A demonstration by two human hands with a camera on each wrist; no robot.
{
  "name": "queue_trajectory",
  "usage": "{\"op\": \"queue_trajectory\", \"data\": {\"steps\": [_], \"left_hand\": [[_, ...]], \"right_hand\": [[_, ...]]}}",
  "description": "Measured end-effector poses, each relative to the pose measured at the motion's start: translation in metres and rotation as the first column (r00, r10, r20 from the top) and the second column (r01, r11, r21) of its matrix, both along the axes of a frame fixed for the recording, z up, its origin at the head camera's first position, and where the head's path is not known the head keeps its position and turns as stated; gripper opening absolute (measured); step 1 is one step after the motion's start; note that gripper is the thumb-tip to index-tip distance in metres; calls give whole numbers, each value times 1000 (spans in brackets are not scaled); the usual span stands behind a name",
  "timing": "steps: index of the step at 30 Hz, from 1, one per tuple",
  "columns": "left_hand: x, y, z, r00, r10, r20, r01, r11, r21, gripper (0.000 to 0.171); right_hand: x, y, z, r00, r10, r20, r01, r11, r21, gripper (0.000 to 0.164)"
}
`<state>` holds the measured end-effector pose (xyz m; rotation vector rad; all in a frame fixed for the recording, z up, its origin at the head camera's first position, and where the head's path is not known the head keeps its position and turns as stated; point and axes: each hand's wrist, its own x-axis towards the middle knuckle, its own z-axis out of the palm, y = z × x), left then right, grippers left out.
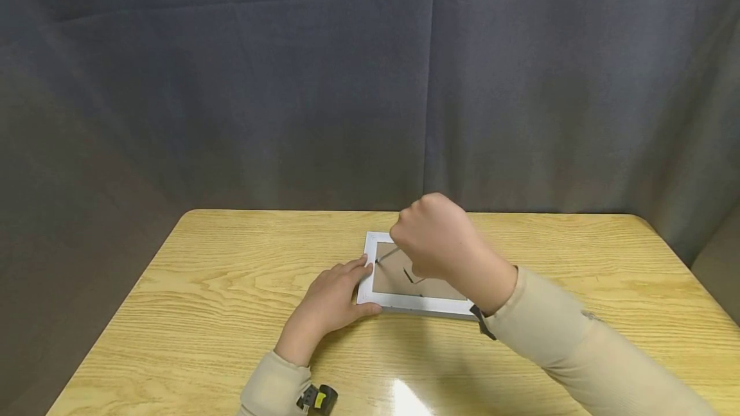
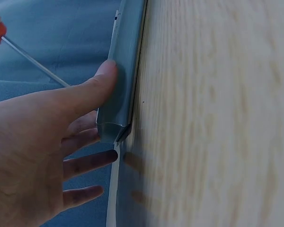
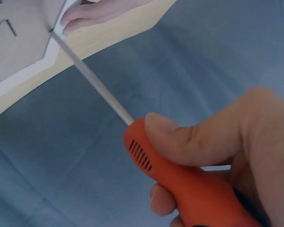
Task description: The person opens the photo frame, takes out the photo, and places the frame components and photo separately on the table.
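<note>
Bench (image 1: 220,287): pale yellow wood with darker, wavy grain; its far corners are rounded, and its far edge runs straight across in the head view.
Glare (image 1: 409,398): a bright white patch on the bench, at the bottom of the head view.
Curtain (image 1: 289,114): dark grey-blue cloth behind the bench and along both sides, looking bluer in the two wrist views.
Seam (image 1: 429,82): an upright line down the curtain, a little right of centre.
Crease (image 1: 173,7): a shallow, nearly level line across the curtain's upper left.
</note>
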<state>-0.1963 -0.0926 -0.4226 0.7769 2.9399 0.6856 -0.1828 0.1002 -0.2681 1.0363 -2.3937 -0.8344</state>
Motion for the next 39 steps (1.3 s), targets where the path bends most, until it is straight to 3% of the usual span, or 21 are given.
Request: {"op": "queue_trajectory", "data": {"steps": [7, 13, 19, 25, 32, 39], "left_hand": [[1, 0, 1, 1000, -8, -13, 8, 1000, 5, 73], [-1, -2, -1, 1000, -4, -22, 3, 1000, -21, 73], [-1, -3, -1, 1000, 4, -7, -5, 1000, -29, 74], [-1, -3, -1, 1000, -1, 7, 1, 1000, -22, 74], [-2, -4, -1, 1000, -9, 12, 9, 1000, -3, 74], [-1, -5, 0, 1000, -13, 18, 12, 1000, 9, 72]], "right_hand": [[3, -14, 3, 999, -26, -22, 27, 998, 59, 38], [-8, 7, 4, 995, -70, 76, 77, 993, -91, 37], [-22, 37, -5, 987, -41, 157, 82, 960, -266, 36], [-27, 47, -9, 981, -16, 192, 80, 940, -330, 35], [-22, 19, 6, 989, -52, 136, 74, 984, -163, 42], [-15, -25, 17, 996, -62, 65, 57, 996, 71, 23]]}}
